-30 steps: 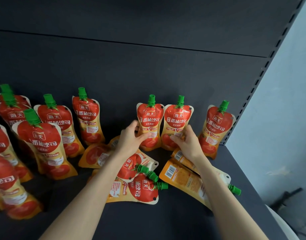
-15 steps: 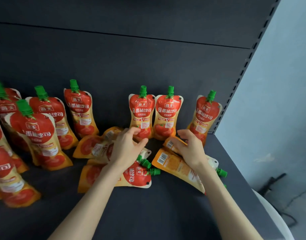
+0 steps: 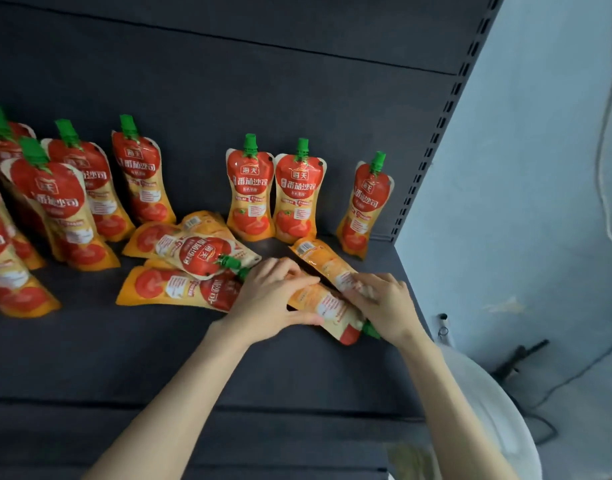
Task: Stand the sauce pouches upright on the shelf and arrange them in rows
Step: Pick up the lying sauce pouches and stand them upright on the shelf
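Observation:
Red and orange sauce pouches with green caps stand on the dark shelf [image 3: 159, 358]. Three stand upright at the back right: one [image 3: 251, 195], one [image 3: 297, 199] and one [image 3: 365, 206]. Several more stand at the left [image 3: 138, 174]. Several pouches lie flat in a pile [image 3: 193, 258] at the middle. Two lie back side up at the right, the far one [image 3: 323, 261] and the near one [image 3: 329, 310]. My left hand [image 3: 273, 299] grips the near flat pouch at its bottom end. My right hand [image 3: 384, 303] rests over both flat pouches near their cap ends.
The shelf's slotted upright [image 3: 432, 143] bounds the right side, with a pale wall [image 3: 522, 202] beyond. A white rounded container [image 3: 498, 420] sits below the shelf's right corner. The shelf's front edge [image 3: 228, 410] runs across near my forearms.
My left hand left the middle pile and moved right onto the near flat pouch. My right hand slid down toward the cap ends. The view shifted, so the pouches appear higher.

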